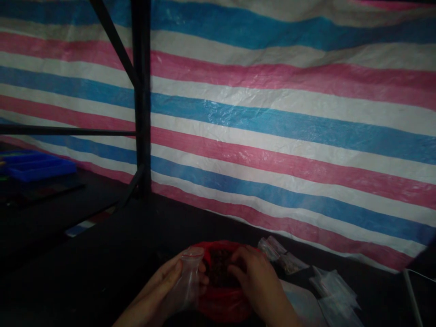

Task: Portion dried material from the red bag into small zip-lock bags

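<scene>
- I am seeing my left hand (166, 284) pinching a small clear plastic bag (188, 284) by its mouth, just beside the red bag (221, 299) on the dark table (102, 263).
- My right hand (254, 277) is dipping curled fingers into the red bag's dark small pieces (218, 268); I cannot tell whether it is holding any.
- I am judging the clear bag light, limp and slippery, best held at its rim.

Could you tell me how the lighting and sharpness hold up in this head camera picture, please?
Head view: the striped tarp is lit, with mild glare on its blue band; the dark table is underexposed. The left hand, right hand, red bag and clear pouch look dim and soft.
</scene>
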`<state>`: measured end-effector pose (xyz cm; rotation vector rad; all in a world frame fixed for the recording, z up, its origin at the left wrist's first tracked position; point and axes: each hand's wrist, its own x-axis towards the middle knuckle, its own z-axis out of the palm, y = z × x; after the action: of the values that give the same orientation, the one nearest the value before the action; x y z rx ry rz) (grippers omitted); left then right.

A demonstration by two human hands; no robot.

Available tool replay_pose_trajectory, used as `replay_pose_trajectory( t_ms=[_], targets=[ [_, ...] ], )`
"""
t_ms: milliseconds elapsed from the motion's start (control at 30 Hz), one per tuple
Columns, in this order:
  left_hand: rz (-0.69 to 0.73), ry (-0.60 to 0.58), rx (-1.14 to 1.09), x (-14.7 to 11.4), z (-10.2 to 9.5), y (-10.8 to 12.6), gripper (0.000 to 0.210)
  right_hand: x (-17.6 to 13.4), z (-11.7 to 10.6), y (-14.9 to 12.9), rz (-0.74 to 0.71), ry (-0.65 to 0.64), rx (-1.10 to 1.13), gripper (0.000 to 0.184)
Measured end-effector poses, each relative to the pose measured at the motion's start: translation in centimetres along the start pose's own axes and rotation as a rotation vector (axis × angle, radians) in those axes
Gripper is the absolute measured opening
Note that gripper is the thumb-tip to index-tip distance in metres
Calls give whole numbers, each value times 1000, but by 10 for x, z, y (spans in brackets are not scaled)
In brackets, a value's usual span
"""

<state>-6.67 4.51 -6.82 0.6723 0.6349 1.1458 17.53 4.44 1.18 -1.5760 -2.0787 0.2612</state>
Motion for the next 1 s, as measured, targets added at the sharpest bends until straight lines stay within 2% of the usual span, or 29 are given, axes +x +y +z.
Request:
replay_pose_trajectory(
  t_ms=[100,200,300,433,533,633,767,900,1000],
  targets=[
    [-47,-22,-22,-1,-2,3,55,0,7,-1,50,63,-155,12],
    [22,11,-8,-2,1,10,61,1,15,-6,73,98,-219,15],
    [144,70,69,-4,9,20,61,2,18,-11,69,67,-175,21],
    [221,206,230,-13,27,30,55,5,15,-17,19,-16,-41,35],
    [244,207,330,-21,38,32,56,7,16,-17,-26,-26,-14,48],
    [241,179,373,-26,40,32,57,9,21,-17,-43,-23,-35,53],
    [232,199,361,-26,39,30,56,10,28,-24,-18,-54,32,50],
    [216,237,231,-23,43,27,58,9,35,-37,28,-99,44,36],
    [234,241,125,-21,44,26,62,8,40,-40,47,-64,127,38]
  ],
)
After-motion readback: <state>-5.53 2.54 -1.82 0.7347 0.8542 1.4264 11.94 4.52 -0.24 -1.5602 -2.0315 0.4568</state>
